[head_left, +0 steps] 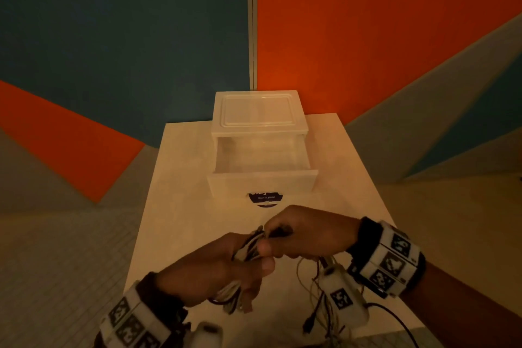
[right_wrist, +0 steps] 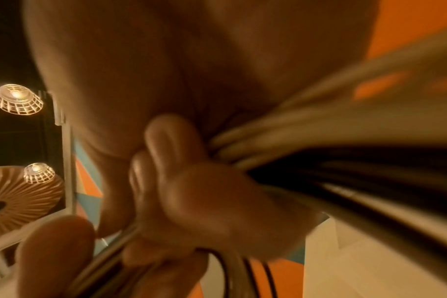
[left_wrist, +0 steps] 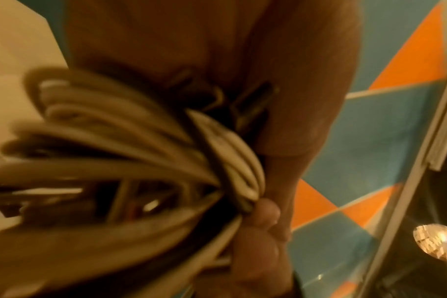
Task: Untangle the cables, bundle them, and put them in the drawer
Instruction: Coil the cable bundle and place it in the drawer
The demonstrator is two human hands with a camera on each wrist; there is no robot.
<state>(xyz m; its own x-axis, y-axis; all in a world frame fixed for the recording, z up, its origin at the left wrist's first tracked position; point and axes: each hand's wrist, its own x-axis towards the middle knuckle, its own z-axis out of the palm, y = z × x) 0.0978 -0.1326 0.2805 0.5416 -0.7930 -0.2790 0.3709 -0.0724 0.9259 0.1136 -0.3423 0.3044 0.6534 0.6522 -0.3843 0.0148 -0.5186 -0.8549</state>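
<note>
Over the near part of the table my left hand grips a coiled bundle of white and dark cables, whose loops stick out below my palm. My right hand meets it from the right and pinches the top of the same bundle. In the left wrist view the cable bundle fans out in blurred loops, with cable turns crossing it. The right wrist view shows curled fingers closed round the cables. Loose cable ends trail under my right wrist. Farther back stands the translucent drawer, pulled open.
The drawer unit's lidded case sits at the far end of the white table. Orange, teal and grey wall panels surround the table. A thin black wire runs off my right wrist device toward the table's near right edge.
</note>
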